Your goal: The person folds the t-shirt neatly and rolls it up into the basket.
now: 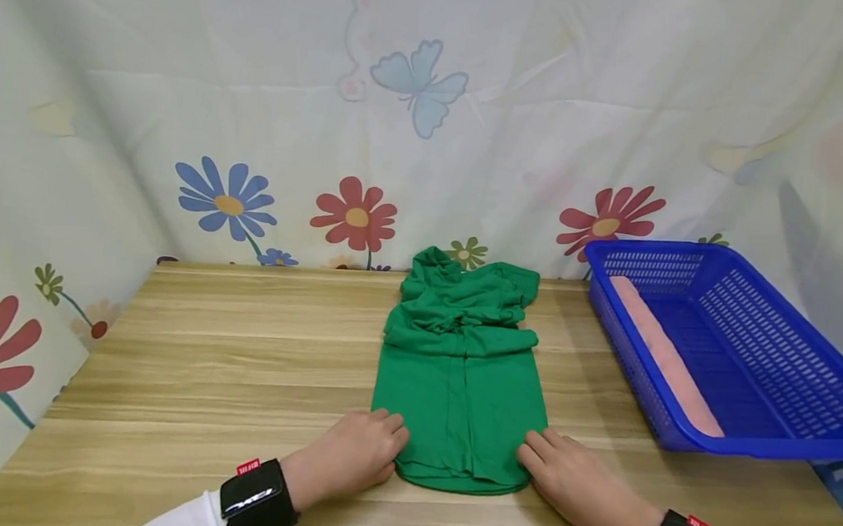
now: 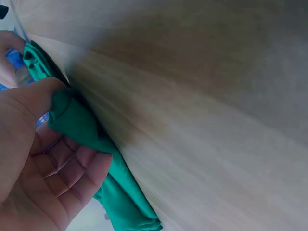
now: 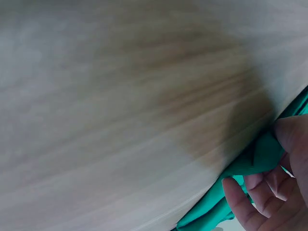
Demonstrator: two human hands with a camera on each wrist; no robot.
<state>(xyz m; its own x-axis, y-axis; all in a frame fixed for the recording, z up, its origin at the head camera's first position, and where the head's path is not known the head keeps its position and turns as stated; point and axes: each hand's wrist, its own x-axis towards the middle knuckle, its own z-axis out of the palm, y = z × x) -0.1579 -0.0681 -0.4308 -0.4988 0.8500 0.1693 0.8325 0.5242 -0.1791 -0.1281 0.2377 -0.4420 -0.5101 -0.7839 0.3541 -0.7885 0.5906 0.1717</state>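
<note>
Two black bands (image 1: pixel 259 503) sat nearest the camera, one on each wrist, above white sleeves (image 1: pixel 180 522). The green shirt (image 1: pixel 463 392) lay mid-table, its bunched neck end by the back edge of the table (image 1: pixel 234 338) and its smoother end toward the front edge. Left hand (image 1: pixel 352 455) and right hand (image 1: pixel 583 482) held opposite sides of that near end; in each, thumb and fingers were closed on a fold of fabric, with the remaining fingers part-curled and slightly spread. The paired grip probably served to keep the end level and taut; the neck end, unheld, stayed rumpled. Blue basket (image 1: pixel 781 450) stood at the back right corner, within reach, presumably to leave the middle for the shirt. Contents: one pink roll (image 1: pixel 665 351), lengthwise against the basket's left wall, perhaps so placed to save floor space; mesh floor visible beside it.
</note>
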